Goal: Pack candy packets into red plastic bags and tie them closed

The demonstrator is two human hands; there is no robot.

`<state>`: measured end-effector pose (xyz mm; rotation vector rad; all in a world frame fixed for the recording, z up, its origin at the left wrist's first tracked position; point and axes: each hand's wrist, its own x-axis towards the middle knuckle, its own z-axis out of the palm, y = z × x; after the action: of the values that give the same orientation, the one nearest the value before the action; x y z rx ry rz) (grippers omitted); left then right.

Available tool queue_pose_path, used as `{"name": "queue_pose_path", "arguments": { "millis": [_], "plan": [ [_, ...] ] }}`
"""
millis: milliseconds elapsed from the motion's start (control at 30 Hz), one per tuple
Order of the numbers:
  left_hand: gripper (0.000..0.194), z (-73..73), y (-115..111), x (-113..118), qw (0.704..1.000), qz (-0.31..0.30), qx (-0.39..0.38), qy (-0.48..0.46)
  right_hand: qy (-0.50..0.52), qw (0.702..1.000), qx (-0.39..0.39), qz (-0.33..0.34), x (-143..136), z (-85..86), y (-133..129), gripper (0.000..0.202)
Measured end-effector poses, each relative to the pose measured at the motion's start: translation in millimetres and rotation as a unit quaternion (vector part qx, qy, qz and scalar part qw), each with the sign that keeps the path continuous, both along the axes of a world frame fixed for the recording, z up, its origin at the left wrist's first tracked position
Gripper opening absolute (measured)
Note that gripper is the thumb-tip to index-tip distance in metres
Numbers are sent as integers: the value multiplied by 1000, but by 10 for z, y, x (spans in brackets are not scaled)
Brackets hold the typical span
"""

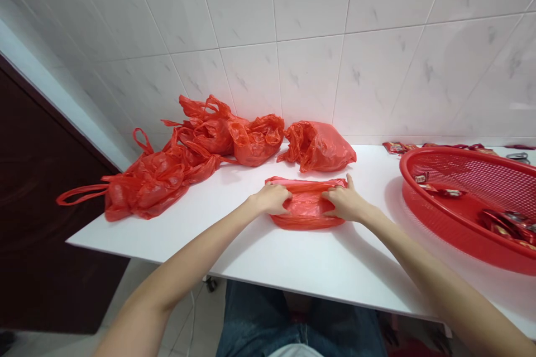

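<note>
A red plastic bag (pixel 307 201) lies on the white table in front of me, its mouth spread wide and facing up. My left hand (pixel 272 199) grips the bag's left side, with fingertips reaching into the opening. At the right side, my right hand (pixel 344 202) holds the bag with its fingers inside the mouth and its thumb pointing up. Inside the bag I see only red plastic. Just behind it sits a filled, bunched-up red bag (pixel 329 145), apart from both hands.
More filled red bags (pixel 257 139) line the wall, and several knotted ones (pixel 151 184) are heaped at the left. A red mesh basket (pixel 456 223) with small wrapped packets (pixel 502 226) stands at the right. Other packets (pixel 396 148) lie behind it. The tiled wall (pixel 310 83) bounds the table (pixel 251 259).
</note>
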<state>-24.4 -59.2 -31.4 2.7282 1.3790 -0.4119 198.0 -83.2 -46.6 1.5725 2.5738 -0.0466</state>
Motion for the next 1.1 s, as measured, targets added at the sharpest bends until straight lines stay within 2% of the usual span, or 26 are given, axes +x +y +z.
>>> {"name": "queue_pose_path", "arguments": {
  "millis": [200,400,500,600,667,767,833,867,933,1000,1033,1100],
  "plan": [
    [62,-92,97,-146,998,39,-34,-27,-9,999,-30,-20,18,-34,14,36],
    [73,-108,99,-169,997,34,-55,-32,-10,1000,-25,-11,26,-75,11,42],
    [68,-109,79,-152,998,24,-38,-37,12,1000,20,20,45,-125,-15,39],
    [46,-113,57,-128,997,-4,-7,-78,48,994,77,60,61,-167,-49,31],
    [36,-118,42,-115,992,-28,9,-119,64,990,102,79,69,-186,-70,23],
    [35,-137,19,-104,973,-34,1,-226,76,986,119,90,80,-213,-92,20],
    [42,-155,7,-94,934,4,-73,-349,83,984,127,89,85,-237,-99,21],
    [48,-162,4,-87,899,35,-139,-414,86,984,129,87,87,-250,-100,22],
    [61,-171,4,-75,796,100,-295,-519,92,984,129,83,91,-277,-100,21],
    [72,-174,9,-68,692,147,-412,-574,102,983,127,80,98,-297,-100,21],
    [76,-176,13,-68,656,162,-446,-587,111,982,126,80,105,-303,-100,20],
    [80,-193,21,-71,615,185,-477,-600,140,978,129,85,129,-303,-102,20]
  ]
}}
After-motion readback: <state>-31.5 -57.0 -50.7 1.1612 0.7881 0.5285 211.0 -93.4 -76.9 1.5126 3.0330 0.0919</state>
